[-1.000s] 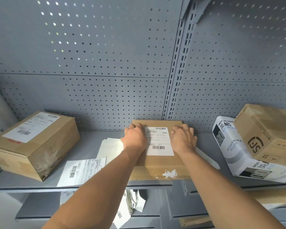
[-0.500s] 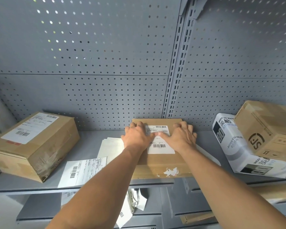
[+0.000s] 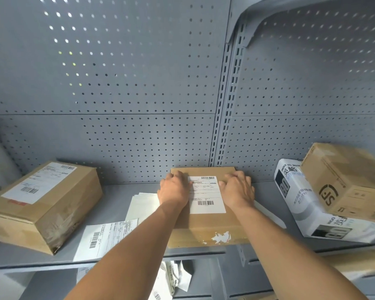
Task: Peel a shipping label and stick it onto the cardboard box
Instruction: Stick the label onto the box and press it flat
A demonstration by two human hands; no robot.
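A flat brown cardboard box (image 3: 206,226) lies in the middle of the grey shelf (image 3: 117,202), against the pegboard back. A white shipping label (image 3: 207,194) with two barcodes lies flat on its top. My left hand (image 3: 174,190) presses flat on the label's left edge. My right hand (image 3: 237,189) presses flat on its right edge. The label's middle shows between the two hands. Both hands have their fingers laid forward on the box top.
A larger labelled box (image 3: 41,204) stands at the left. Loose label sheets (image 3: 105,239) and a white stack (image 3: 142,205) lie between the boxes. At the right a white pack (image 3: 307,208) carries a tilted brown box (image 3: 349,182). Crumpled backing paper (image 3: 171,280) lies below the shelf.
Half a second ago both hands met over the label's middle. They have now slid apart, the left hand leftward and the right hand rightward, uncovering the label's centre.
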